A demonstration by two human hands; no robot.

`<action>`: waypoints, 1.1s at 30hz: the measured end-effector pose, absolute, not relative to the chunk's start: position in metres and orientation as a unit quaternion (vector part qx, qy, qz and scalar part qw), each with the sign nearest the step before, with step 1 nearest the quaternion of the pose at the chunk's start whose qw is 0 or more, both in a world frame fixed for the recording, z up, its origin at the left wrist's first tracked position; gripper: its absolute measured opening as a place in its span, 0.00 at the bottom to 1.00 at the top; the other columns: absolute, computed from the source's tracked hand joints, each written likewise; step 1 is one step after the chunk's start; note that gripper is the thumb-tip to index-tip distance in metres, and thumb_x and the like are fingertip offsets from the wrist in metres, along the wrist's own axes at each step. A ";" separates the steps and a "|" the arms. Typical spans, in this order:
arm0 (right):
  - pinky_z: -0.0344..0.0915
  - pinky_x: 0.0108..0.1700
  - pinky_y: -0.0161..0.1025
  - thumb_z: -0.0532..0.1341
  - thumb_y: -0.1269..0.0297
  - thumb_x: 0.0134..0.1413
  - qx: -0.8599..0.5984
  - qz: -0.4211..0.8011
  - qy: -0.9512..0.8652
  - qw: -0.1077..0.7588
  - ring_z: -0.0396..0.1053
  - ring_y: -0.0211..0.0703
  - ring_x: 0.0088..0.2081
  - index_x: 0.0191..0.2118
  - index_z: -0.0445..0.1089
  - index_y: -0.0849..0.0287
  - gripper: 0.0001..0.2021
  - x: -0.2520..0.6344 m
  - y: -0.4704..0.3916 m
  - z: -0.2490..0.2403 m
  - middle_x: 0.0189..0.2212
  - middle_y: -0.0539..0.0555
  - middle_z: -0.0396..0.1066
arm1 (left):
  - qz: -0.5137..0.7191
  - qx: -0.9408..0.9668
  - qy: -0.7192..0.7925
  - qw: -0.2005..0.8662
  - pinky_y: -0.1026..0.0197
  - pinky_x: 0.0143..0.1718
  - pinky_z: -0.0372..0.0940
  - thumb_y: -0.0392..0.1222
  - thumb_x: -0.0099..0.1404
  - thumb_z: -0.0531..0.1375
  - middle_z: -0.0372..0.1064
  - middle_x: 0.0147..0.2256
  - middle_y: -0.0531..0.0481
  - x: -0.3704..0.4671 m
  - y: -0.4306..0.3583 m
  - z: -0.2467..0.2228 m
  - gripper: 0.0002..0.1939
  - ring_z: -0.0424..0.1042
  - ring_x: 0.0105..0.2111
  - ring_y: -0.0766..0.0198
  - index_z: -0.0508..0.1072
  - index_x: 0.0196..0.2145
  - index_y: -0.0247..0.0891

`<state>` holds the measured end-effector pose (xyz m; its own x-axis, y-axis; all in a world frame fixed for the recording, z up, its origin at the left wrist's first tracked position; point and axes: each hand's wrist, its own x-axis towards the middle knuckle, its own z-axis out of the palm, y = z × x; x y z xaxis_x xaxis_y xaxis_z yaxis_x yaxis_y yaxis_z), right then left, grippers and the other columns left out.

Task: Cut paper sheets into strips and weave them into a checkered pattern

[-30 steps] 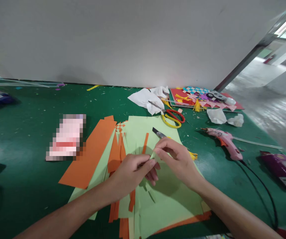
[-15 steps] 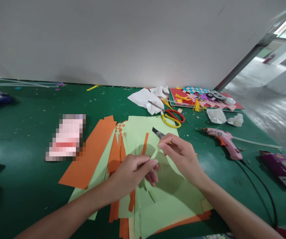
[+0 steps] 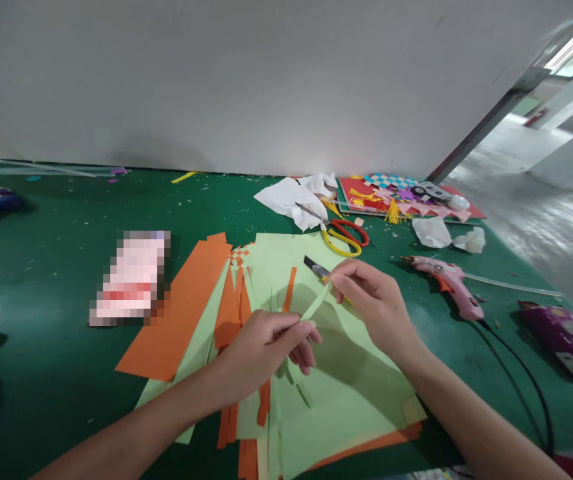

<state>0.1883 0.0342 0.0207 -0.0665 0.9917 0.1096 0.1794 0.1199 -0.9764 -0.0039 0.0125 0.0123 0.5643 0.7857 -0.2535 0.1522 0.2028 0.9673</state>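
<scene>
Between my two hands runs a narrow light green paper strip (image 3: pixel 316 303). My left hand (image 3: pixel 279 340) pinches its lower end between thumb and index finger, the other fingers loosely curled. Thumb and index finger of my right hand (image 3: pixel 369 300) pinch the upper end. Under both hands lie light green paper sheets (image 3: pixel 356 400). Orange paper strips (image 3: pixel 229 320) are beside and partly beneath my left forearm, and a small orange-and-white checkered woven piece (image 3: pixel 240 255) sits above them. A utility knife (image 3: pixel 315 267) lies just beyond my right hand, its handle partly hidden.
Red-and-yellow scissors (image 3: pixel 344 233) rest by crumpled white tissue (image 3: pixel 291 200). To the right are a pink glue gun (image 3: pixel 449 283) with a black cord and a purple packet (image 3: pixel 564 340). An orange sheet (image 3: pixel 181 307) and a blurred pink item (image 3: pixel 131 277) lie left. A grey partition (image 3: pixel 216 87) stands behind.
My right hand has moved a little right and up along the strip, so a longer piece of it shows between my hands. My left hand stays almost still.
</scene>
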 end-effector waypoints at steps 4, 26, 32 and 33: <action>0.59 0.30 0.34 0.60 0.61 0.57 -0.503 0.428 -0.586 0.471 0.61 0.33 0.27 0.28 0.68 0.58 0.09 0.192 0.036 0.020 0.28 0.48 0.66 | 0.241 0.583 0.402 0.664 0.67 0.31 0.67 0.50 0.69 0.52 0.75 0.25 0.51 -0.004 0.013 0.012 0.18 0.73 0.26 0.68 0.74 0.32 0.36; 0.57 0.27 0.34 0.62 0.60 0.55 -0.510 0.421 -0.554 0.506 0.62 0.35 0.26 0.28 0.68 0.58 0.09 0.195 0.041 0.017 0.26 0.49 0.66 | 0.237 0.543 0.465 0.658 0.67 0.26 0.66 0.53 0.66 0.56 0.73 0.22 0.51 -0.004 0.013 0.012 0.21 0.72 0.22 0.67 0.73 0.25 0.35; 0.58 0.28 0.34 0.62 0.60 0.55 -0.508 0.422 -0.549 0.512 0.62 0.34 0.26 0.28 0.69 0.58 0.08 0.196 0.041 0.016 0.26 0.48 0.66 | 0.246 0.531 0.472 0.659 0.68 0.24 0.65 0.52 0.64 0.58 0.74 0.22 0.51 -0.004 0.015 0.009 0.19 0.73 0.21 0.67 0.74 0.25 0.35; 0.58 0.28 0.34 0.62 0.60 0.55 -0.509 0.421 -0.549 0.512 0.62 0.34 0.25 0.28 0.69 0.58 0.08 0.196 0.041 0.016 0.25 0.48 0.66 | 0.248 0.532 0.474 0.656 0.68 0.24 0.65 0.52 0.64 0.58 0.74 0.22 0.51 -0.004 0.015 0.009 0.19 0.73 0.22 0.67 0.75 0.26 0.35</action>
<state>0.1965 0.0414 0.0163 0.0428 0.9902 0.1328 0.1277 0.1264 -0.9837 -0.0037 0.0153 0.0089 0.4278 0.8301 -0.3576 0.1779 0.3106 0.9337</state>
